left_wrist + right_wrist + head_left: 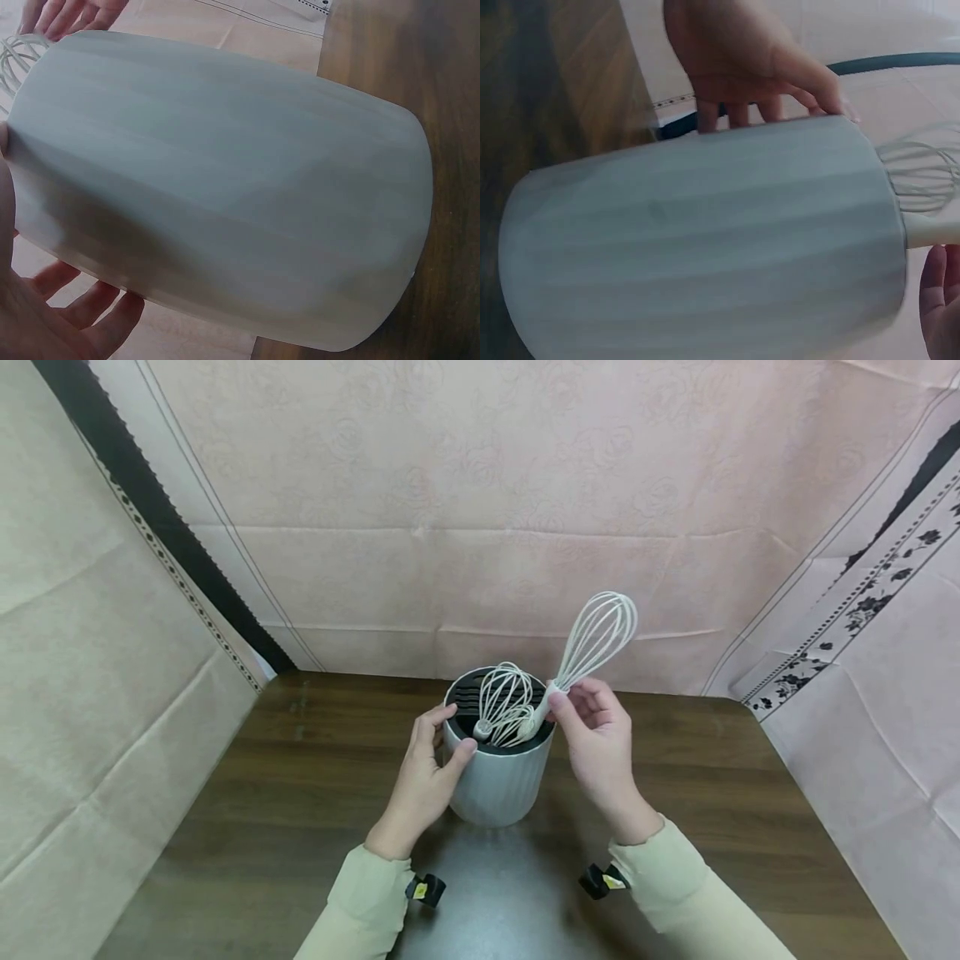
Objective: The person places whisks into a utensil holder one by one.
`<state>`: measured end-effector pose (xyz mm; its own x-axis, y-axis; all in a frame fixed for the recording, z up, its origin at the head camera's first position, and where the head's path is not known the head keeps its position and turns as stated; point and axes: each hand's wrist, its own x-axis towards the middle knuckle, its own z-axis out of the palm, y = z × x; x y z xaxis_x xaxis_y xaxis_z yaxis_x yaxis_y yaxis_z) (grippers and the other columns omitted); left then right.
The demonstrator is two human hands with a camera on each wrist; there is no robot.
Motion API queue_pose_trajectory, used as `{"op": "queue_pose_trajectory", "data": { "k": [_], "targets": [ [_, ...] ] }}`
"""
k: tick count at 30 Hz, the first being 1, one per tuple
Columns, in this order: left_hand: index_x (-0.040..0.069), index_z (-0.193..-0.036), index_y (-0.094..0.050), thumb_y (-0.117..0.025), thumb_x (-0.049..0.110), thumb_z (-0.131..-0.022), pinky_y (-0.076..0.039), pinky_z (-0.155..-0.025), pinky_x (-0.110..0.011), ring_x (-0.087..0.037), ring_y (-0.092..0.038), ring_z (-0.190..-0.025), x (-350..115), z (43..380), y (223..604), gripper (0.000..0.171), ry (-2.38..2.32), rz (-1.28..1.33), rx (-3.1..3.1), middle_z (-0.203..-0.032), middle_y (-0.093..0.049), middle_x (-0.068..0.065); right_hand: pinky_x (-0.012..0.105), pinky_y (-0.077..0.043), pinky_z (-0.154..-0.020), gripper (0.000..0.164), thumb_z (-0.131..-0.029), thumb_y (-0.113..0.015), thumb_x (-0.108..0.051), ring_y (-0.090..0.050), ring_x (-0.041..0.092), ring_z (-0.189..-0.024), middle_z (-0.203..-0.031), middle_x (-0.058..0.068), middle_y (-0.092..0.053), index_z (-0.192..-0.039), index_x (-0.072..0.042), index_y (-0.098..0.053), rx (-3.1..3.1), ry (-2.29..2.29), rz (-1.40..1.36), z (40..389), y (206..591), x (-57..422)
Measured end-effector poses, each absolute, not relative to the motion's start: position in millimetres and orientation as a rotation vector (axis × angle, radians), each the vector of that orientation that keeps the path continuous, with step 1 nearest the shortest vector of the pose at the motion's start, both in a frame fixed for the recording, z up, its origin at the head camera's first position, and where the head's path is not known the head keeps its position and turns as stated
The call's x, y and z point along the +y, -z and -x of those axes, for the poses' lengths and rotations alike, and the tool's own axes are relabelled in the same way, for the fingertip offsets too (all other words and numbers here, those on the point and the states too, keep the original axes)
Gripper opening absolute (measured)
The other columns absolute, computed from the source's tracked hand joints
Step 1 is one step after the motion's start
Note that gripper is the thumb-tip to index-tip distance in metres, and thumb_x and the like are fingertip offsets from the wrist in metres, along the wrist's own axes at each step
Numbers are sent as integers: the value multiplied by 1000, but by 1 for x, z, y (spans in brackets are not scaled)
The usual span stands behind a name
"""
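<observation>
A light grey ribbed utensil holder [498, 785] with a black slotted insert [468, 693] stands on the table. My left hand [423, 768] grips its left side near the rim, thumb in front and fingers farther back; the left wrist view shows these fingers [112, 322] along the wall. With thumb and fingertips, my right hand [600, 735] pinches a white whisk [600, 635] near the top of its handle. This whisk leans up to the right, its handle's lower end at the holder's opening. More white whisk wires [504, 693] show inside the opening, beside a round white end [482, 729].
The holder stands near the back of the dark wooden table [315, 802]. Pale patterned cloth [450, 485] hangs behind the table and at both sides. A small black device [426, 889] is worn on the left wrist, another [602, 881] on the right.
</observation>
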<state>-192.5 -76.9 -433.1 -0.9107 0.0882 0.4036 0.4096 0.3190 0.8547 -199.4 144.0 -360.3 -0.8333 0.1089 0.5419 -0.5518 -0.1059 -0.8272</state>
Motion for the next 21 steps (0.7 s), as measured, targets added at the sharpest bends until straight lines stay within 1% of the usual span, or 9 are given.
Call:
{"op": "queue_pose_trajectory", "data": {
  "k": [8, 11, 14, 16, 18, 21],
  "targets": [
    [29, -143, -35, -59, 37, -96, -36, -107, -47, -19, -37, -133, -76, 191, 433, 54, 1624, 451, -2299, -145, -32, -1, 31, -55, -78, 25, -89, -69, -6, -62, 25, -87, -101, 15, -66, -112, 1, -60, -1807, -1941, -506, 198, 367, 132],
    [29, -143, -35, -59, 37, -96, -36, -107, -46, -19, -37, -133, -76, 191, 433, 53, 1623, 447, -2300, -145, -32, 0, 29, -54, -78, 23, -89, -68, -2, -63, 23, -87, -99, 14, -66, -110, 2, -60, -1835, -1899, -513, 198, 367, 130],
    [28, -143, -35, -59, 36, -96, -36, -108, -46, -20, -38, -133, -76, 192, 433, 53, 1631, 445, -2305, -145, -32, -1, 28, -54, -78, 22, -88, -66, 3, -62, 24, -86, -97, 14, -65, -108, 5, -58, -1886, -1824, -529, 194, 361, 130],
    [26, -144, -35, -59, 34, -97, -35, -108, -47, -21, -37, -133, -75, 192, 433, 54, 1638, 445, -2305, -146, -32, -2, 28, -54, -79, 22, -89, -65, 4, -62, 27, -87, -98, 15, -64, -108, 6, -56, -1921, -1777, -545, 190, 356, 130],
    [23, -144, -35, -60, 31, -97, -35, -108, -48, -24, -37, -133, -74, 192, 433, 54, 1646, 441, -2306, -146, -31, -4, 30, -54, -80, 22, -89, -65, 3, -61, 32, -88, -99, 16, -63, -109, 6, -56, -1943, -1762, -557, 186, 351, 130],
    [17, -144, -35, -61, 26, -97, -34, -108, -50, -27, -37, -134, -73, 190, 428, 55, 1658, 430, -2311, -147, -31, -9, 30, -54, -80, 23, -90, -64, 2, -60, 33, -88, -101, 17, -63, -111, 7, -55, -1958, -1762, -564, 184, 349, 132]
  ]
}}
